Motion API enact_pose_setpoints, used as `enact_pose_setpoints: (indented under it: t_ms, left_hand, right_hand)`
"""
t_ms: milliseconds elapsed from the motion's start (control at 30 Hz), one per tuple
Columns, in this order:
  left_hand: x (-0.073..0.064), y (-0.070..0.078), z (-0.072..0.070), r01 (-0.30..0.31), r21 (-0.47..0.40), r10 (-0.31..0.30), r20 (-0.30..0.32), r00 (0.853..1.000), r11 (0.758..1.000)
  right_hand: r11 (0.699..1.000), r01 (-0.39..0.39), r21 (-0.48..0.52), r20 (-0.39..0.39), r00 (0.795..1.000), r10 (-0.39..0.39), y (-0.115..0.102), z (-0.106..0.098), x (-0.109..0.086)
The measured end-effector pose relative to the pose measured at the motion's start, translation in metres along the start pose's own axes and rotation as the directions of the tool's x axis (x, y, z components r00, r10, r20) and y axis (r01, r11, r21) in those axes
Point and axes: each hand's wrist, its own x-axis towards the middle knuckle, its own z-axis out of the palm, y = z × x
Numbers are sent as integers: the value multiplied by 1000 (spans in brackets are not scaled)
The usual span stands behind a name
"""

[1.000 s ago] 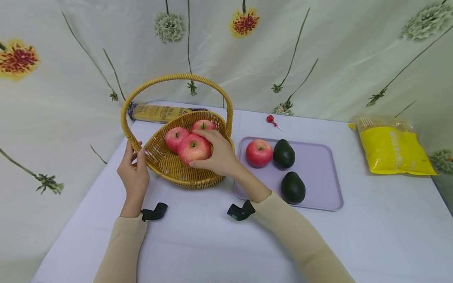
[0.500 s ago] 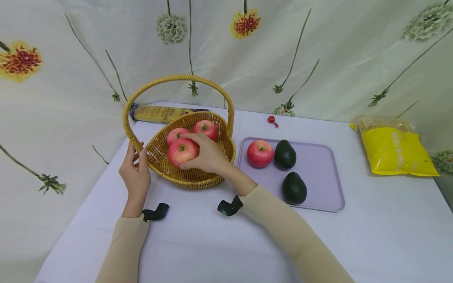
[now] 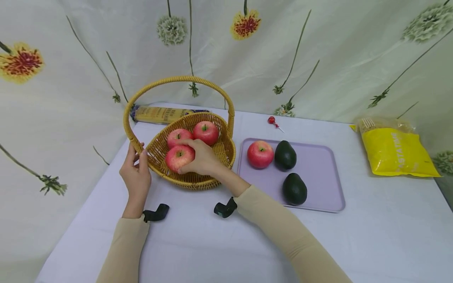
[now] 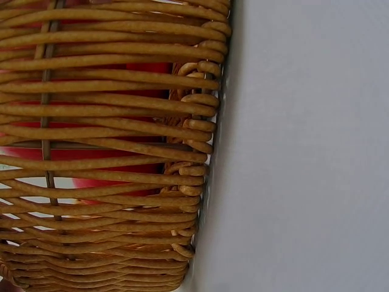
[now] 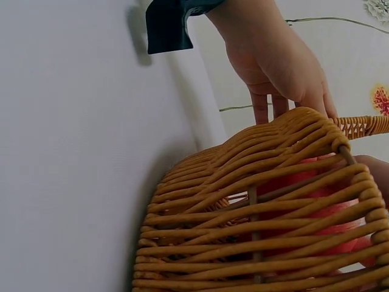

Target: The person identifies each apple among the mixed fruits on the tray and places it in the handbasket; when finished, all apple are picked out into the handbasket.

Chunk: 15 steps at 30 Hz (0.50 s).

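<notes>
In the head view, my right hand reaches into a wicker basket and grips a red apple low in it, thumb in front and fingers over the back. Two more apples lie behind: one apple partly covered by my fingers, another apple at the back right. My left hand holds the basket where the arched handle meets the rim. The right wrist view shows this left hand at the rim. Red fruit shows through the weave in the left wrist view.
Right of the basket, a lilac tray carries an apple and two avocados. Behind it lies a red lollipop. A yellow pasta bag lies far right, and a long yellow packet lies behind the basket.
My right hand has moved left and down into the basket with the apple, uncovering the back-right apple. The left hand keeps its hold on the basket.
</notes>
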Motion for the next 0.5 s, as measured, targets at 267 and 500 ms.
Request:
enact_pose_setpoints:
  t_ms: [267, 500]
  left_hand:
    - [0, 0, 1, -8, -9, 8, -7, 1000, 1000]
    - [0, -1, 1, 4, -1, -4, -4, 1000, 1000]
  right_hand:
    - [1000, -1, -24, 8, 1000, 2, 3, 4, 3]
    - [997, 18, -71, 97, 995, -11, 7, 6, 4]
